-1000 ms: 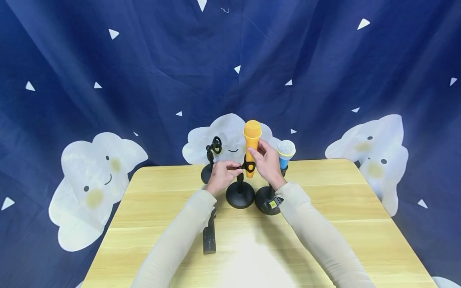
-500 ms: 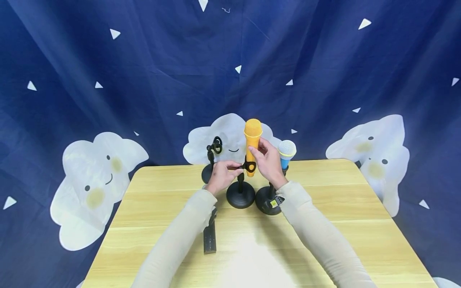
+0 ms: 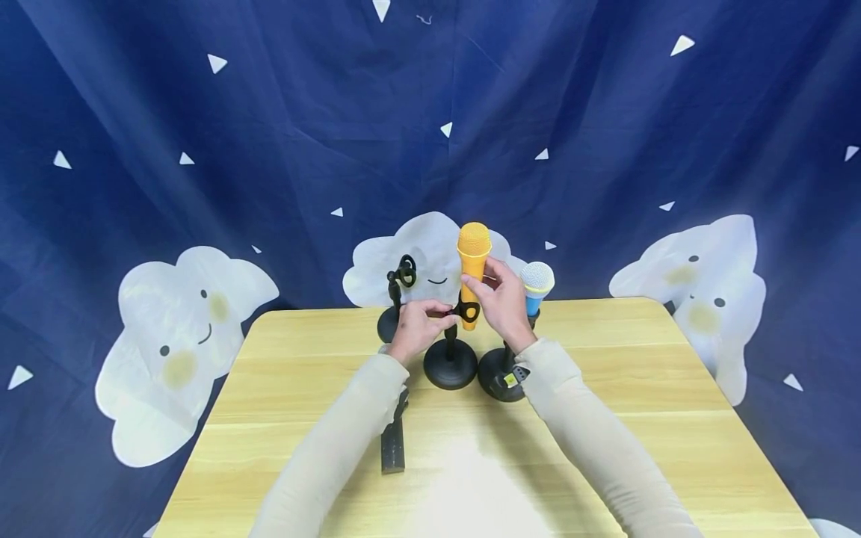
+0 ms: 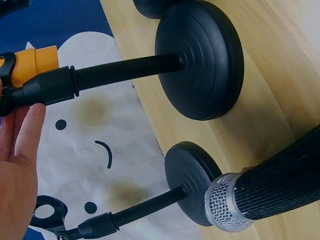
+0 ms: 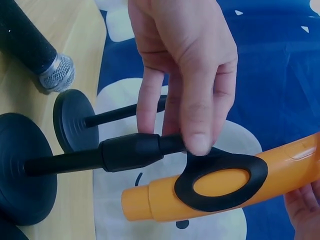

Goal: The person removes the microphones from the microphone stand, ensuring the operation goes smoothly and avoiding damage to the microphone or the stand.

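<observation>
My right hand [image 3: 501, 302] holds an orange microphone [image 3: 474, 258] upright by its handle, mesh head up. The handle passes through the black ring clip [image 5: 182, 192] of the middle microphone stand [image 3: 449, 365], and its lower end sticks out beneath. With thumb and fingers my left hand [image 3: 418, 329] pinches the stand where the clip joins the pole. In the right wrist view, fingers of the right hand [image 5: 302, 212] show only at the edge. Right of the middle stand, a blue microphone with a white head [image 3: 537, 278] rests in another stand [image 3: 499, 376], partly behind the right wrist.
Back left stands a third black stand [image 3: 394, 280] with a bare ring clip. A black microphone with a silver head [image 4: 227, 202] lies on the wooden table [image 3: 605, 373], partly under the left sleeve in the head view. Behind the table hangs a blue curtain [image 3: 303, 149].
</observation>
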The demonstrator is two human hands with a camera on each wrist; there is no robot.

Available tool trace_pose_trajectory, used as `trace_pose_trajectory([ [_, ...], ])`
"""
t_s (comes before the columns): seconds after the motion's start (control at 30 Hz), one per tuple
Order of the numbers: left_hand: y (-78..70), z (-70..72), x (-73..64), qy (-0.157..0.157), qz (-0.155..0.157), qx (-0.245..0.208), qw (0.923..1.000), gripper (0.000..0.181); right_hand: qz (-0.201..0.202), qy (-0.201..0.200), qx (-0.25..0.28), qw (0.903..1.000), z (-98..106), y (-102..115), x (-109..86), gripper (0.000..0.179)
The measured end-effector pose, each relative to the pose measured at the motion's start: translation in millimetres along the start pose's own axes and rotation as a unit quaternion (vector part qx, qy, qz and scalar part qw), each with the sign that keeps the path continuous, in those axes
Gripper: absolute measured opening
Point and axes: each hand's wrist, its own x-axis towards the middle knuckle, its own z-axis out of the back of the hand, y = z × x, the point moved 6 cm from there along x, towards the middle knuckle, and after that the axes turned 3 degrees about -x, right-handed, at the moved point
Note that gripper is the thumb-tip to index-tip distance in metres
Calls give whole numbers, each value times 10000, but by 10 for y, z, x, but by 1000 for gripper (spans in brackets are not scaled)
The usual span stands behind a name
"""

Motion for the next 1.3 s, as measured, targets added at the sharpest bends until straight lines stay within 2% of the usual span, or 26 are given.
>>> trace_pose_trajectory([
  [0.23,-47,-6,27,94,-37,112,9999,17,195,-129,18,9997,-15,31,1,37],
  [0.43,-38,2,55,147,118,171,9997,17,322,-92,-33,9994,-33,50,10,37],
  [0.8,5,31,107,299,265,-211,9990,19,284,-12,-172,9994,-59,72,29,36],
  [1.3,48,74,187,491,454,-368,9971,19,347,-15,-88,9994,-80,121,68,37],
])
